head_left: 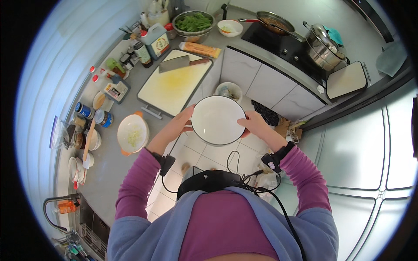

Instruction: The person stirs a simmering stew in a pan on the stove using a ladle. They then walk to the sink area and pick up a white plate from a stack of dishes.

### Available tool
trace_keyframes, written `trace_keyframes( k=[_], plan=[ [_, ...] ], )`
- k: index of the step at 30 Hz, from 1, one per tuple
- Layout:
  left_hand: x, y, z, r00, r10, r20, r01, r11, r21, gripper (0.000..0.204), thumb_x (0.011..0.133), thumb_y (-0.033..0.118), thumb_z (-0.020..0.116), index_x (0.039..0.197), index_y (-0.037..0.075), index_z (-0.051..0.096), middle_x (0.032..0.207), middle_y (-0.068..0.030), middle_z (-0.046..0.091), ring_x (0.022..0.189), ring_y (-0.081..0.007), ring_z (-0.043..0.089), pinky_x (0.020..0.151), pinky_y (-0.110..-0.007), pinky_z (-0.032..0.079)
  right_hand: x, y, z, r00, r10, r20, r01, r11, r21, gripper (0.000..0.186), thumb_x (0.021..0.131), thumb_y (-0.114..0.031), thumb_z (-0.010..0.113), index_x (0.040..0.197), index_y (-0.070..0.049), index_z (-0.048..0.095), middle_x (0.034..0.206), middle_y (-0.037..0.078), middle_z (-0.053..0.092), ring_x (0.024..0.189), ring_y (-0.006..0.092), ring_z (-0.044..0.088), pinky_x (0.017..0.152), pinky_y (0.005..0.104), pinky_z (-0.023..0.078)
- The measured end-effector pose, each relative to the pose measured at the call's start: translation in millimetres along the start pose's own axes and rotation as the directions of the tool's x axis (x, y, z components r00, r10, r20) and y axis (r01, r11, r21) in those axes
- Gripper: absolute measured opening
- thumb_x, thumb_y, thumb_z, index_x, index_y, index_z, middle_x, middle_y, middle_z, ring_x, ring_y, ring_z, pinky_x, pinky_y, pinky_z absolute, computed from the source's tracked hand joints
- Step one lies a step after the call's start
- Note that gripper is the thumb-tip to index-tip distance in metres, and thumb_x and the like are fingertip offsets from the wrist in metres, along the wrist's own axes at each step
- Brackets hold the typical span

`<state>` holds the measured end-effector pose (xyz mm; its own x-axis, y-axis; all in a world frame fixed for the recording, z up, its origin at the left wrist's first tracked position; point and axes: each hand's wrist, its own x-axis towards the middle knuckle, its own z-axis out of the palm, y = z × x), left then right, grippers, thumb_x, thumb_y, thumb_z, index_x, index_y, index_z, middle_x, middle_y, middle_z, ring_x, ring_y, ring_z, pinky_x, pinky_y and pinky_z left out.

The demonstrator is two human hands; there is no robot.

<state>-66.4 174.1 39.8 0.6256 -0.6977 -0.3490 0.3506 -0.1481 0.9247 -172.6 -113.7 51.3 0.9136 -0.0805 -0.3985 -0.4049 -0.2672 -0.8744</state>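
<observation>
A grey kitchen counter [109,165] is running along the left wall and turning toward a black stove [283,43] at the top, with white cabinet doors below and a pale tiled floor under the person. In the middle, the person is holding a white bowl [217,120] with a dark rim in front of the chest, above the floor and just beside the counter edge. The left hand [182,124] is gripping the bowl's left rim, fingers closed on it, and the right hand [253,124] is gripping the right rim in the same way; the bowl is looking empty and is facing the camera. Behind the bowl, a cutting board [174,85] is lying on the counter with a cleaver [176,63] resting at its far end. To the left of the left hand, a white dish [133,133] with orange handles is sitting on the counter, holding some pale chopped bits. Farther back, a metal bowl of greens [193,22] and a small white bowl [230,27] are standing near the stove. On the stove, a pan [274,21] with reddish food and a steel pot [323,47] with a lid are sitting. Bottles, jars and cans are crowding the counter along the left wall.
</observation>
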Motion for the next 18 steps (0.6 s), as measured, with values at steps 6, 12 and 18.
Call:
trace_keyframes(
  k=[6, 12, 18],
  plan=[
    [96.3, 39.5, 46.1, 0.998, -0.057, 0.019, 0.055, 0.992, 0.117, 0.079, 0.092, 0.073, 0.031, 0.145, 0.015, 0.040, 0.132, -0.0073, 0.054, 0.111, -0.0184, 0.056, 0.092, -0.034, 0.046, 43.4, 25.7, -67.7, 0.983, 0.175, 0.060, -0.184, 0.892, 0.413, 0.029, 0.082, -0.007, 0.062, 0.101, 0.013, 0.058, 0.090, 0.022, 0.066, 0.069, 0.0309, 0.070, 0.062, 0.0364, 0.063],
    [201.8, 65.4, 47.4, 0.986, 0.070, -0.151, -0.031, 0.968, 0.248, 0.086, 0.091, 0.075, 0.027, 0.150, 0.013, 0.031, 0.124, -0.0108, 0.057, 0.093, -0.0202, 0.062, 0.072, -0.033, 0.054, 141.3, 45.7, -130.5, 0.928, 0.302, 0.217, -0.372, 0.748, 0.550, 0.031, 0.085, -0.008, 0.062, 0.108, 0.011, 0.057, 0.095, 0.020, 0.066, 0.070, 0.0300, 0.069, 0.064, 0.0342, 0.063],
    [315.6, 82.8, 18.5, 0.966, -0.008, -0.260, 0.091, 0.947, 0.307, 0.081, 0.092, 0.071, 0.028, 0.150, 0.014, 0.031, 0.114, -0.0136, 0.060, 0.073, -0.0205, 0.063, 0.063, -0.032, 0.054, 248.9, 75.6, -170.9, 0.776, 0.353, 0.522, -0.630, 0.430, 0.647, 0.024, 0.094, -0.017, 0.055, 0.102, 0.006, 0.058, 0.082, 0.014, 0.065, 0.067, 0.0212, 0.068, 0.049, 0.0233, 0.059]
  ],
)
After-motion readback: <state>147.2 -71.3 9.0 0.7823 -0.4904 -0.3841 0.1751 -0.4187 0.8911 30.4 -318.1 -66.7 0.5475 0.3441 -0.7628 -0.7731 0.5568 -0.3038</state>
